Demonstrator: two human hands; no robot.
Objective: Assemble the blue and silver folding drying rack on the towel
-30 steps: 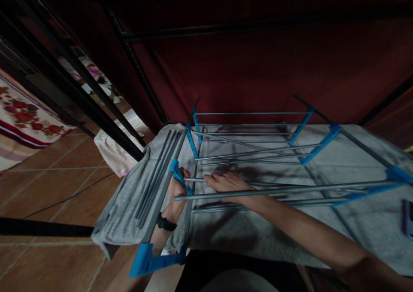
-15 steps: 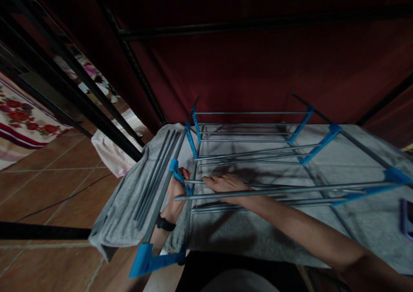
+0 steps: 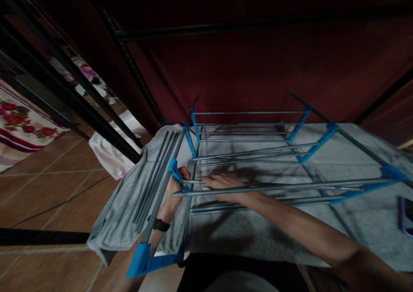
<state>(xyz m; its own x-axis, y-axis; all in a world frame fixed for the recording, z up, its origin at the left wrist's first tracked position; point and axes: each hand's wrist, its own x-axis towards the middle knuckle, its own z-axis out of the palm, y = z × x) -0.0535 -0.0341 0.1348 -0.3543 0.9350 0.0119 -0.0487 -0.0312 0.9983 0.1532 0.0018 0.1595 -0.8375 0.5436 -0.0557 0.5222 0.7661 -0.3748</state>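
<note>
While the left hand (image 3: pixel 174 191) is closed around the blue plastic bracket (image 3: pixel 177 176) at the near left corner of the rack (image 3: pixel 251 154), the right hand (image 3: pixel 224 182) lies flat, fingers loosely curled over a thin metal rod (image 3: pixel 277 188). That rod's long axis runs left to right across the view, from the bracket towards another blue piece (image 3: pixel 389 173) at the far right; its free end sits just beside the left hand, so the left hand is nearer to the joint. The rack stands on a grey towel (image 3: pixel 258 236) spread over the tabletop. A bundle of loose grey rods (image 3: pixel 155 176) lies on the towel to the left, pointing away from the person. Tiled floor (image 3: pixel 48 189) shows beyond the towel's edge.
</note>
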